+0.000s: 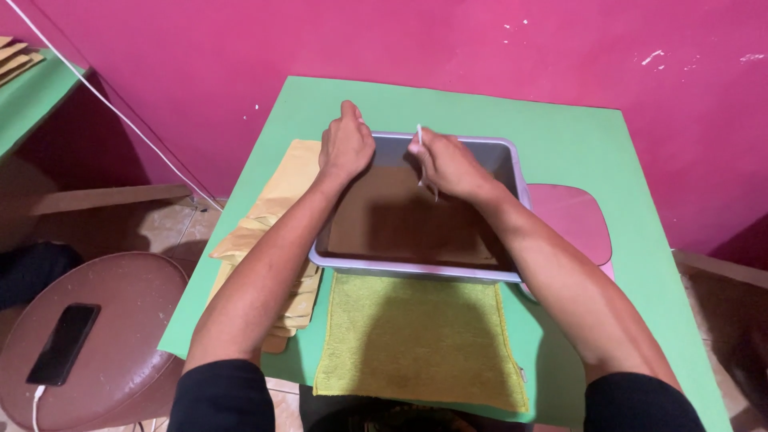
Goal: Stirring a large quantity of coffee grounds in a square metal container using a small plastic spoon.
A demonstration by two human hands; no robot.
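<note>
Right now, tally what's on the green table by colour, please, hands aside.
Grey: 1, the tray, left hand on its far rim, right hand over it holding a thin white strip
White: 1, that strip
Yellow-green: 1, the cloth
Tan: 1, the stack of envelopes
Pink: 1, the board
Total: 5

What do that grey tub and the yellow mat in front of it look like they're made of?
The grey tub looks like moulded plastic: smooth, matte walls, rounded corners and a rolled rim. The yellow mat seems to be woven cloth, perhaps microfibre: a nubby surface with a stitched hem.
</note>
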